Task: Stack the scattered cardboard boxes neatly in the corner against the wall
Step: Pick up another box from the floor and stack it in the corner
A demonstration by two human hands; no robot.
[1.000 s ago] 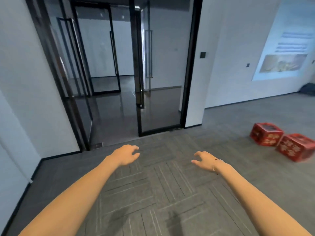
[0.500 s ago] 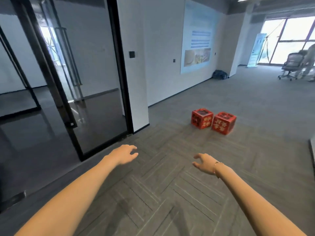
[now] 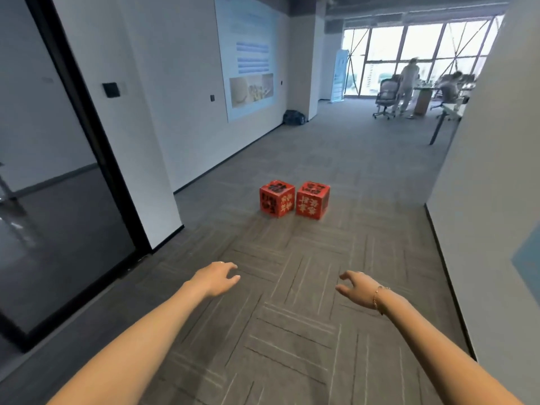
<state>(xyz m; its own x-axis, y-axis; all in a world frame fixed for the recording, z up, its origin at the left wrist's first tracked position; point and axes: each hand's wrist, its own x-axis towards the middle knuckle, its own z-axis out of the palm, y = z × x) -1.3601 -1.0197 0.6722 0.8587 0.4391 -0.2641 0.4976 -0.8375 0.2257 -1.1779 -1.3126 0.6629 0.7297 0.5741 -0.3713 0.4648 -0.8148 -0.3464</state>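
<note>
Boxes: two red cardboard cubes, left box (image 3: pixel 276 198) and right box (image 3: pixel 312 199), side by side, touching or nearly so, on carpet at 12 o'clock, well apart from the hands.

Change: half a second ago they sat at 1 o'clock; the view has turned to face them. Judged: approach under way, nothing lifted.

Left hand (image 3: pixel 214 277): grip loose, holding nothing.

Right hand (image 3: pixel 357 289): same.

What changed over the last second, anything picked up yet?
Only the view swung right: the two red boxes, left box and right box, went from the right edge to centre frame, and the glass door slid off to the left. Nothing was picked up. The left hand and right hand stay outstretched and empty; the boxes stay side by side on the carpet.
</note>
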